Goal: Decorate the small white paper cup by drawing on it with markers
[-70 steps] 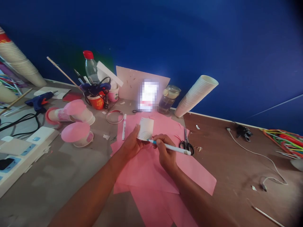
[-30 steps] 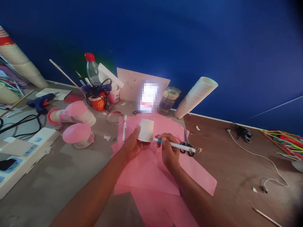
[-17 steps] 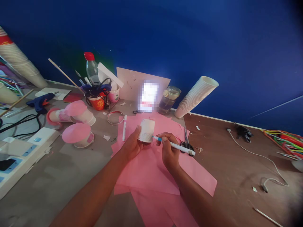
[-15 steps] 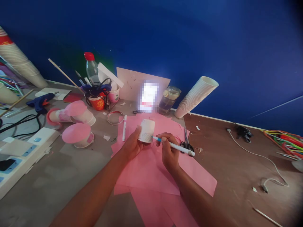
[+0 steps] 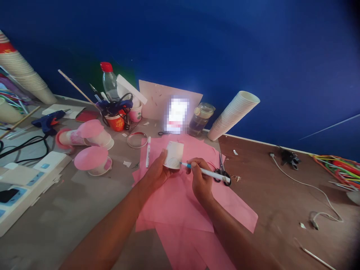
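My left hand point(image 5: 156, 173) is wrapped round a small white paper cup point(image 5: 174, 153), held bottom-up above the pink paper sheets point(image 5: 180, 202). My right hand point(image 5: 200, 179) pinches a white marker with a blue tip point(image 5: 208, 173). Its tip touches the cup's lower right side. Black-handled scissors point(image 5: 222, 170) lie just right of my right hand.
A second white marker point(image 5: 147, 151) and a tape ring point(image 5: 137, 139) lie left of the cup. Pink-covered cups point(image 5: 91, 160), a glue gun point(image 5: 46, 120), a tool-filled cup point(image 5: 115, 116), a bottle point(image 5: 109, 80), a jar point(image 5: 201, 118) and a leaning cup stack point(image 5: 233, 112) stand behind. Cables point(image 5: 303, 182) lie on the right.
The marker tip has crept a little along the cup's lower edge while my left hand turned the cup slightly. Both hands stay in the same spot.
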{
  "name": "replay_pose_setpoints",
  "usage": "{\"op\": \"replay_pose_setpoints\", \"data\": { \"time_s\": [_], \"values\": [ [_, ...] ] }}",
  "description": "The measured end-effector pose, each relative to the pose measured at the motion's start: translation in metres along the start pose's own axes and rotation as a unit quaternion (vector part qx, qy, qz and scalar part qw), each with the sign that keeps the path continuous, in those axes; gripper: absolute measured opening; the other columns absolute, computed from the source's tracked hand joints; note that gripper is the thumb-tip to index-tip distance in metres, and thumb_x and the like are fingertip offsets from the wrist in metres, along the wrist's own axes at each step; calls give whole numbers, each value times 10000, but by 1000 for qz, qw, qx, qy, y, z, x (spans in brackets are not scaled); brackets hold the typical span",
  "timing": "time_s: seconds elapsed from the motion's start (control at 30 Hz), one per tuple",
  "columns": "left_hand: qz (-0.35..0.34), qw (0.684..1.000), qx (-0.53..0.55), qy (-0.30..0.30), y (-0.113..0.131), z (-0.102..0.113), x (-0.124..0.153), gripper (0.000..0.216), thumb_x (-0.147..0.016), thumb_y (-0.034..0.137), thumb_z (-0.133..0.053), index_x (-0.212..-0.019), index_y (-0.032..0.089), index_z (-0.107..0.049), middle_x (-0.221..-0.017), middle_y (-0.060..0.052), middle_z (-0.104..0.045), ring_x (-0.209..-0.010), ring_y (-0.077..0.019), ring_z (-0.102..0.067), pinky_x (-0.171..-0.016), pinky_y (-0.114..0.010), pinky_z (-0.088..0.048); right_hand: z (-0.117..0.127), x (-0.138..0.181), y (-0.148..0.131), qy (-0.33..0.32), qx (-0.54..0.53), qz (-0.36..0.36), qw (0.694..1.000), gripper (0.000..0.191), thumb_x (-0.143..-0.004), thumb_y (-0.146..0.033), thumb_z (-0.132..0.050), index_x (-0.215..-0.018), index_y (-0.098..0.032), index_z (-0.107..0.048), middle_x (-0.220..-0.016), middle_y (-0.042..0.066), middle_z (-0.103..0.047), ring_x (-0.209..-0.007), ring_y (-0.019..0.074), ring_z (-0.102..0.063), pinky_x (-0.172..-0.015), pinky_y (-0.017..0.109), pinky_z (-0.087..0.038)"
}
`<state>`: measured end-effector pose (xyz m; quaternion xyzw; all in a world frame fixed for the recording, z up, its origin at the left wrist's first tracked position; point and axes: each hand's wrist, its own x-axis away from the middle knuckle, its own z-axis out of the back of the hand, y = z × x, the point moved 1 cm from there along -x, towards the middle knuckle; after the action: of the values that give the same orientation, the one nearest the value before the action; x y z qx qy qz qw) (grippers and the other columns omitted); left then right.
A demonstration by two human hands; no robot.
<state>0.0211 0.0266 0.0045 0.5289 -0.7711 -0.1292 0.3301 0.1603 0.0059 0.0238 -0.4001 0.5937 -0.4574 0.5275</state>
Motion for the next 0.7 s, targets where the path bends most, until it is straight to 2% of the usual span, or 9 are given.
{"op": "replay_pose_setpoints", "data": {
  "time_s": [0.2,0.53,0.7],
  "values": [
    [5,1000,0,17,0,0,-1,388,-899,500,-522,-962,138,-645,-813,-73,-689,-677,-173,-648,-615,-302,-536,1,1,3,3,-8,-9,1000,193,-868,-306,-511,-729,-198,-588,-615,-24,-531,-586,129,-519,-559,267,-425],
    [8,1000,7,6,0,-1,-1,379,-909,488,-515,-971,137,-646,-840,-68,-690,-687,-156,-640,-631,-286,-532,3,0,7,-10,-45,20,999,151,-886,-304,-534,-818,-205,-625,-669,-19,-542,-624,131,-520,-599,281,-424],
    [7,1000,-4,12,0,-4,0,396,-895,501,-534,-965,126,-641,-826,-75,-691,-692,-164,-645,-629,-289,-535,4,2,10,-2,-98,20,995,331,-929,-469,-443,-840,-206,-623,-693,-3,-547,-582,132,-498,-571,296,-417]
  ]
}}
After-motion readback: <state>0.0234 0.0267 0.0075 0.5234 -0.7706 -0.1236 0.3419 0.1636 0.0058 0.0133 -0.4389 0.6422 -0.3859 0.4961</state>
